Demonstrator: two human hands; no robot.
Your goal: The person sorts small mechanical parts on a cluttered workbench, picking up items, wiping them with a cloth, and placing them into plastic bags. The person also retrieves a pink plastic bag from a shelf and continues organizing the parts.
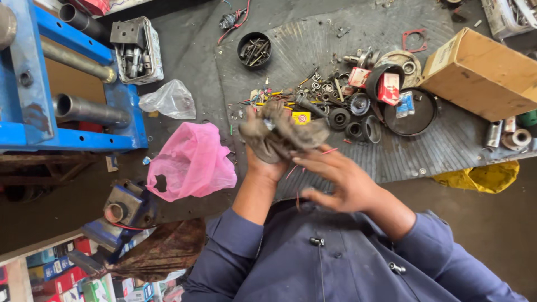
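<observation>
Workshop floor of dark, oily concrete (184,50) seen from above; nearest the camera, dark blue sleeves and buttoned work shirt (335,263); left hand (268,159) closed around the underside of a grimy grey rag (282,131), which bunches up over the knuckles; right hand (338,179) open, fingers spread and slack, fingertips touching the rag's right edge; both hands hover over the near edge of a ribbed grey mat (447,145).

Left of the arms: pink plastic bag (193,159) crumpled on the floor, just beside the left forearm; blue bench vise (126,210) and a brown cloth (162,249) lower left, with stacked coloured boxes (56,268) at the corner; bare floor between bag and vise gives some room.

Beyond the hands, on the mat: dense scatter of bearings, washers and bolts (335,106); black round pan (414,112) holding small packets; black bowl of screws (254,49) near the mat's far edge; cardboard box (484,72) at the right edge; yellow bag (484,176) just off the mat's near-right corner.

Far left: clear plastic bag (170,99), metal tin of sockets (137,50), blue steel frame with pipes (67,95); open floor strip between frame and mat.
</observation>
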